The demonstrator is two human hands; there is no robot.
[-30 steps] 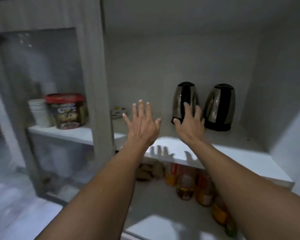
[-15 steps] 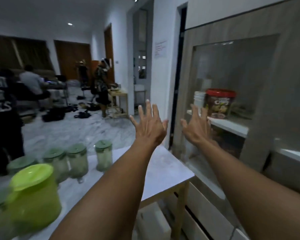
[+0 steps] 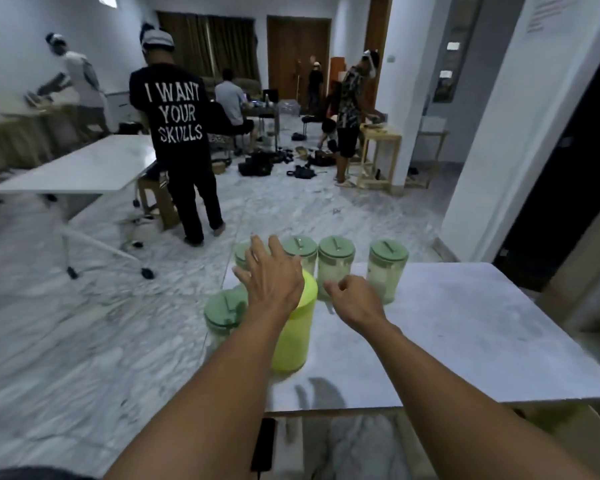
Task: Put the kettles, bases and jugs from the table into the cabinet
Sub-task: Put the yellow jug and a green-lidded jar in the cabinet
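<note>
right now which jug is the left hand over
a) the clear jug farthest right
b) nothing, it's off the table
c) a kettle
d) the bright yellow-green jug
d: the open left hand sits in front of the top of the bright yellow-green jug, hiding part of its lid, while the clear jug farthest right stands apart beyond the right hand; no kettle shows on the table.

Marble floor (image 3: 84, 341). White folding table (image 3: 80, 168) left, on castors. Person in black shirt (image 3: 174, 109) just right of that table, back turned. Person in white shirt (image 3: 80, 81) far beyond it, bending. Seated person (image 3: 231, 102) behind the black shirt. Wooden stand (image 3: 378, 154) far right of the table, another person (image 3: 350, 109) beside it. Bags (image 3: 257, 164) on floor between.
</note>
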